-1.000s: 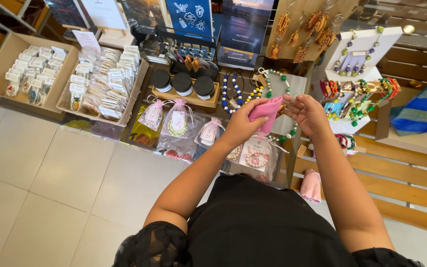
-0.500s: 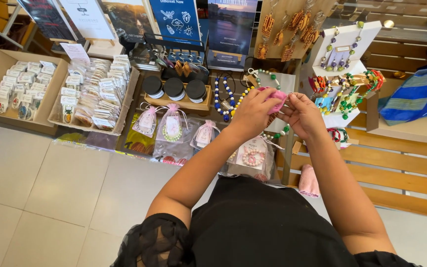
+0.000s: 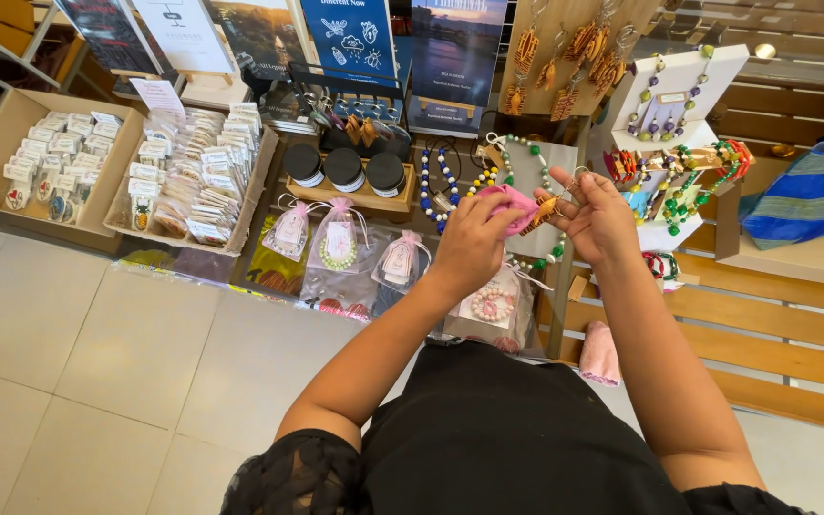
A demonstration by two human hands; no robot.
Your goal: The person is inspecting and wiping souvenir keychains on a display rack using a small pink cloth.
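left hand (image 3: 474, 238) fingers curled tight, pinching a bright pink soft cloth (image 3: 510, 202) against its fingertips. right hand (image 3: 601, 215) fingers half open and spread, thumb and forefinger nipping a small orange-brown carved pendant (image 3: 545, 208) with a thin wire hook sticking up (can't tell exactly how the hook sits in the fingers). cloth touches the pendant, both held between the two hands above the stall.

directly under the hands: a long green, white and blue bead necklace (image 3: 526, 153) on a grey panel. below the left wrist, a clear pouch with a pink bead bracelet (image 3: 493, 305). left of that, three clear gift bags tied with pink ribbon (image 3: 340, 238), and behind them three round black-lidded jars (image 3: 345, 170) on a wooden tray. far left, two cardboard boxes of small carded packets (image 3: 183, 181). right of the right hand, a white display stand with beaded jewellery (image 3: 674, 105); a blue striped fabric bag (image 3: 813, 191) sits well apart on a wooden slatted bench (image 3: 784, 334).
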